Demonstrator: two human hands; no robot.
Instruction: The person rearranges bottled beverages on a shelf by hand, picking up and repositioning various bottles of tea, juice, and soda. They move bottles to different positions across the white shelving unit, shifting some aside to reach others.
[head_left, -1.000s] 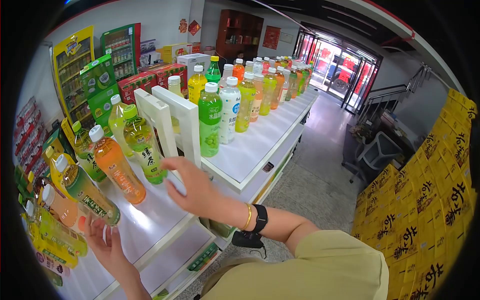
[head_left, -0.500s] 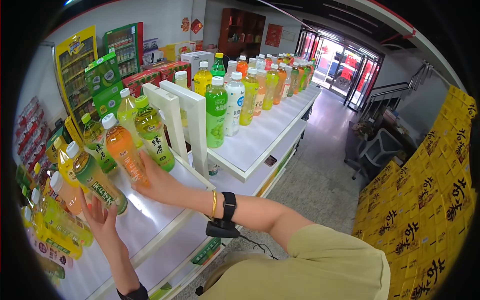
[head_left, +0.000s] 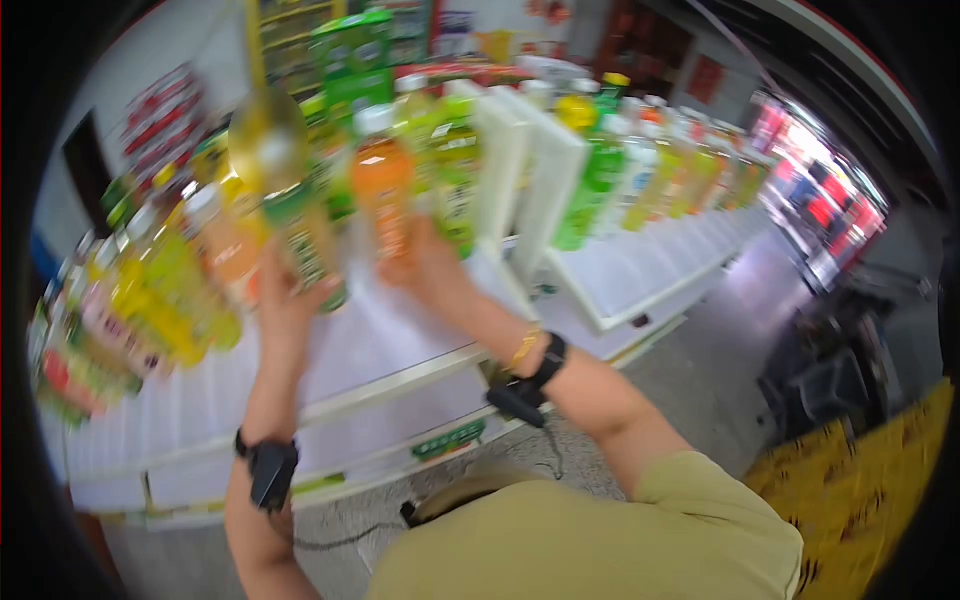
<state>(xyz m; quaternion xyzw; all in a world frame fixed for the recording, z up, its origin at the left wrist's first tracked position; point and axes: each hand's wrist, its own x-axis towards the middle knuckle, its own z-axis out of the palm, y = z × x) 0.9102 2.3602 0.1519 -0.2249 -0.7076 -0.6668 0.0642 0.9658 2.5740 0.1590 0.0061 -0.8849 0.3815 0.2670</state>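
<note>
Left hand (head_left: 285, 305) now grips the tea bottle (head_left: 300, 225); right hand (head_left: 425, 265) holds the orange bottle (head_left: 385, 190).

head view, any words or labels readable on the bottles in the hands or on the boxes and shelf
None can be read; motion blur smears all print.
Orange plastic bottle in right hand: label blurred.
Yellow-green plastic bottle in left hand: label blurred.
Green cardboard box: print blurred.
Shelf-edge green tag: too small.

My orange drink bottle (head_left: 383, 190) stands upright with a white cap, at twelve o'clock. My green-labelled tea bottle (head_left: 300, 215), amber inside, tilts at ten o'clock beside it; both are motion-blurred.
</note>
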